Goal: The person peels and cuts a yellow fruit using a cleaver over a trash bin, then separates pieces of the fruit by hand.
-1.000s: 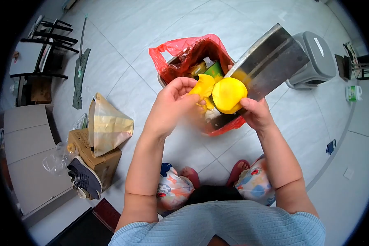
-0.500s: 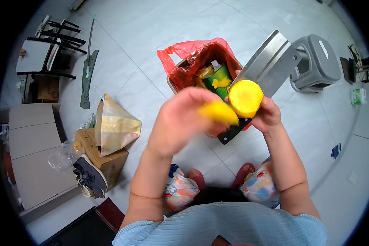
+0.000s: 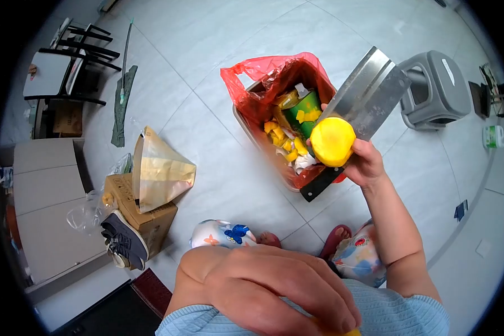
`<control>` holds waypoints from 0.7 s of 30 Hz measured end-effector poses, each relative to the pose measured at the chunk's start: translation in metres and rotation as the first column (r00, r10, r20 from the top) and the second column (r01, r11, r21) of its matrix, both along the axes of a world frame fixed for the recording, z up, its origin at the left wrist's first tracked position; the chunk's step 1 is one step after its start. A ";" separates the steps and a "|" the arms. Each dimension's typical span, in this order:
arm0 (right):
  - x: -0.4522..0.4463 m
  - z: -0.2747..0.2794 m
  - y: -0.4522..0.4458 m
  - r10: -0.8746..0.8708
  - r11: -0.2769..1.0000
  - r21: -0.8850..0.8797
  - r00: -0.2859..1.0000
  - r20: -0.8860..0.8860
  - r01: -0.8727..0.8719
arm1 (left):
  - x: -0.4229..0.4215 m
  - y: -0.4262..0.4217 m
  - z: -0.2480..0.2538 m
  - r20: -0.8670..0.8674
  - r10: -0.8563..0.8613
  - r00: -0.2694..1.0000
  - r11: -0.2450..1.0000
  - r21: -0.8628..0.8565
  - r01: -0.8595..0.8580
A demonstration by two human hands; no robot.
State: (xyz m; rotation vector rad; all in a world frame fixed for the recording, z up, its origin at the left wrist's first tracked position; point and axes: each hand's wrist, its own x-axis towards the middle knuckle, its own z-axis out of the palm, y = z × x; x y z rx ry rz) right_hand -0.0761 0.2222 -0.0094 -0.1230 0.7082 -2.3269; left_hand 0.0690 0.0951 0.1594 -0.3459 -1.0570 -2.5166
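My right hand (image 3: 367, 163) grips a round, peeled yellow fruit (image 3: 332, 142) together with a cleaver (image 3: 365, 92). The cleaver's broad blade points up and right behind the fruit, and its black handle hangs down over the bin's edge. Close to the camera at the bottom is my left hand (image 3: 285, 283), its fingers closed together on a yellow piece (image 3: 351, 332) that shows only in part. Below the fruit stands a bin (image 3: 263, 151) lined with a red bag (image 3: 255, 67). Yellow scraps (image 3: 280, 136) and a green container (image 3: 306, 111) lie in it.
A grey stool (image 3: 451, 84) stands at the right. To the left are a cardboard box (image 3: 157, 224), a paper bag (image 3: 162, 173), dark shoes (image 3: 126, 238) and a closed green umbrella (image 3: 120, 112). Chairs (image 3: 53, 73) stand at the upper left.
My left hand has moved from beside the fruit down and back towards me, carrying a yellow piece. The scraps in the bin are now uncovered. My right hand still holds the fruit and cleaver.
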 end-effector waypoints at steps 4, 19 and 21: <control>-0.004 -0.003 0.000 0.031 0.993 0.116 0.997 -0.069 -0.023 | -0.005 -0.011 0.026 0.303 0.004 0.953 0.992 -0.120 0.034; -0.004 -0.005 -0.003 0.013 0.993 0.117 0.999 -0.037 -0.009 | -0.035 -0.046 -0.009 0.321 -0.312 0.894 0.921 -0.129 0.368; -0.003 -0.004 -0.003 -0.009 0.992 0.122 1.000 -0.028 0.013 | -0.040 -0.045 -0.014 0.438 -0.238 0.867 0.937 -0.130 0.323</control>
